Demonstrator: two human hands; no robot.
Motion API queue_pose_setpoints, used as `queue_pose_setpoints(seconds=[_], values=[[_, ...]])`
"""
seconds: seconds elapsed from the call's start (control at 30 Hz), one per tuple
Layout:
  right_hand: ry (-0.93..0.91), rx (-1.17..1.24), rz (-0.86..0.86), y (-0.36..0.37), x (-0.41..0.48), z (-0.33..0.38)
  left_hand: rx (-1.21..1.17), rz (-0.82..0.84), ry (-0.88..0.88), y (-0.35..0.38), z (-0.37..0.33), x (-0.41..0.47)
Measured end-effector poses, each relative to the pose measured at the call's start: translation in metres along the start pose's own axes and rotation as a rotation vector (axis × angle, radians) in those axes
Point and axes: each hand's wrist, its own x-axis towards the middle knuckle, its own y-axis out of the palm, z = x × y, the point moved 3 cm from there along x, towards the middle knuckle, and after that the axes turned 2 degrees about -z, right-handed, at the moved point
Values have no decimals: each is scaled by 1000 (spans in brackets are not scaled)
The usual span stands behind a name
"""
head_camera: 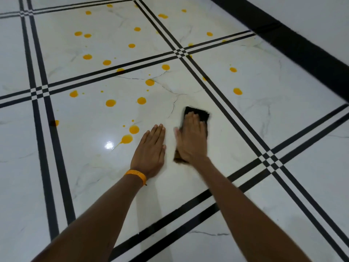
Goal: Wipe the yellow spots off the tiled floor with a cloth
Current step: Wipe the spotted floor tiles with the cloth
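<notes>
Right hand [191, 140] flat on cloth [197, 111]

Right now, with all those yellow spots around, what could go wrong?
The left hand lies flat on the glossy tiled floor, close beside a yellow spot; sliding it leftward could smear that spot. The dark cloth under the right hand is small against the many spots ahead, so it may load up and spread streaks. A second spot sits on the black stripe and might be missed.
</notes>
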Motion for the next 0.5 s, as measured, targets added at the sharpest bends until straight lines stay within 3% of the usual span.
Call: queue_pose_setpoints(seconds=[0.07, 0.17, 0.23, 0.3, 0.37, 0.43, 0.5], values=[[-200, 51, 79, 7, -48, 27, -6, -1, 15, 0, 1, 1], [-404, 59, 190, -9, -116, -6, 1, 16, 5, -1, 2, 0], [-379, -31, 158, -17, -105, -51, -2, 7, 6, -2, 0, 0], [-190, -64, 111, -18, -63, -78, 3, 7, 3, -2, 2, 1], [-15, -67, 37, -15, -37, -61, 1, 1, 5, 0, 3, 1], [-72, -60, 47, -6, -51, -24, -6, 0, 9, -1, 3, 0], [-347, -30, 145, -4, -91, -6, -13, 4, 13, -1, 2, -1]])
